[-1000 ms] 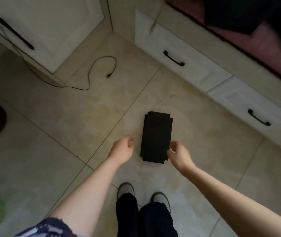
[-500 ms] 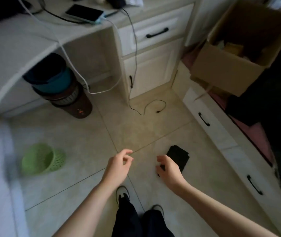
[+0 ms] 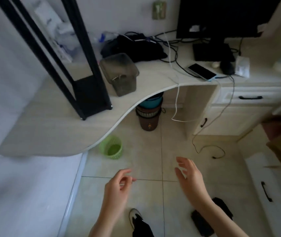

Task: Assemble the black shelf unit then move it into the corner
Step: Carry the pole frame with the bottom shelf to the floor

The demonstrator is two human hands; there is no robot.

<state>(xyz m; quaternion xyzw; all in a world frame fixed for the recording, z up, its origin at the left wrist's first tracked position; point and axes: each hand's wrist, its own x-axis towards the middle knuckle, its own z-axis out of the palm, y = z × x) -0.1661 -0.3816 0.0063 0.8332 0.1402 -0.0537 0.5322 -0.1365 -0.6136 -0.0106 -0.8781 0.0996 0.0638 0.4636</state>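
Note:
A tall black shelf frame [image 3: 85,89] stands upright on the pale curved desk [image 3: 54,130] at the left, its four posts rising out of view and a black shelf panel at its base. A flat black panel [image 3: 203,223] lies on the floor tiles at the bottom right, partly hidden behind my right forearm. My left hand [image 3: 119,187] hangs over the floor with loosely curled fingers and holds nothing. My right hand [image 3: 189,175] is raised with fingers spread, also empty. Both hands are well short of the frame.
A grey plastic box [image 3: 119,74] sits beside the frame on the desk. A green basket [image 3: 111,147] and a brown bin [image 3: 148,117] stand under the desk edge. A phone [image 3: 202,71], cables and a monitor [image 3: 221,16] occupy the desk's right. White drawers [image 3: 264,182] line the right.
The view has swung up and left from the floor panel to the desk and the black frame. Both hands left the panel, rose, and now hang empty over the tiles.

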